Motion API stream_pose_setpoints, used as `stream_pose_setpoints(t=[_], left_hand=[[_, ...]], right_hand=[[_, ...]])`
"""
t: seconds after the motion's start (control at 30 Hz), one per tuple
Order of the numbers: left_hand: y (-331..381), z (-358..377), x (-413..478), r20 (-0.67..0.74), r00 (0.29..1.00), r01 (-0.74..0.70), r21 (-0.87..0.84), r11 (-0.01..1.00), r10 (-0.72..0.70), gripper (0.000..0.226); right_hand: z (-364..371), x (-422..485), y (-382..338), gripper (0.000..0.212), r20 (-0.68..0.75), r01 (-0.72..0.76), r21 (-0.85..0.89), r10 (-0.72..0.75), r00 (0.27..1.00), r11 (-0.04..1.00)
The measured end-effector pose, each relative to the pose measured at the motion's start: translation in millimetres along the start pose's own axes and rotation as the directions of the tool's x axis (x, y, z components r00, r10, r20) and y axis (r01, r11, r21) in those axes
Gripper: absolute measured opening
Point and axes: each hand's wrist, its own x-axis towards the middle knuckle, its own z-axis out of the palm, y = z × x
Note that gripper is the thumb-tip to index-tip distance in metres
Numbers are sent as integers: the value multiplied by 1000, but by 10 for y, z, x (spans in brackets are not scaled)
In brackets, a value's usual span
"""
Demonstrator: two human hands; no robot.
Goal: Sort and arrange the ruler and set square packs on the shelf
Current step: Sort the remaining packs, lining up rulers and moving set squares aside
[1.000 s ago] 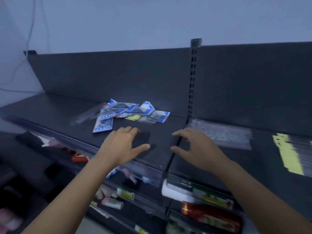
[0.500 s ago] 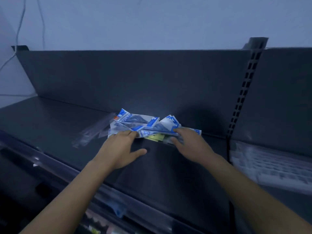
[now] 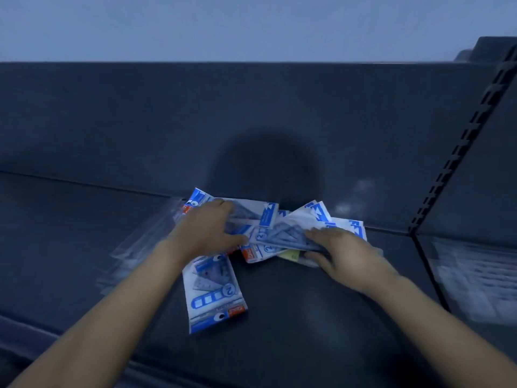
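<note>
While the set square packs (image 3: pixel 269 217) lie fanned at the back of the shelf (image 3: pixel 307 317), your left hand (image 3: pixel 205 232) presses them with straight fingers; your right hand (image 3: pixel 345 250) pinches several, thumb beneath. Judged light, slick, semi-stiff: grip the card ends, not loose film.

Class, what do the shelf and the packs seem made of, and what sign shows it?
Shelf: probably painted metal, dark and matte; the slotted upright suggests steel racking. Packs: likely clear plastic film over white-and-blue printed card; set squares show through it.
</note>
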Motion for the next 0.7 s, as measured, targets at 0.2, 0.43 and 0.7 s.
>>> stream_pose_setpoints(t=[0.2,0.43,0.7], left_hand=[[-422,-88,170,249,962,-80,-131,988,111,34],[-760,-96,217,293,945,-82,-216,973,145,29],[-608,-149,262,107,927,-233,-587,776,359,16]], right_hand=[[-126,-46,-201,76,-1,-261,203,266,964,944],[-82,44,-437,54,122,-398,155,382,916,904],[-184,-21,-560,25,64,-434,399,448,892,808]])
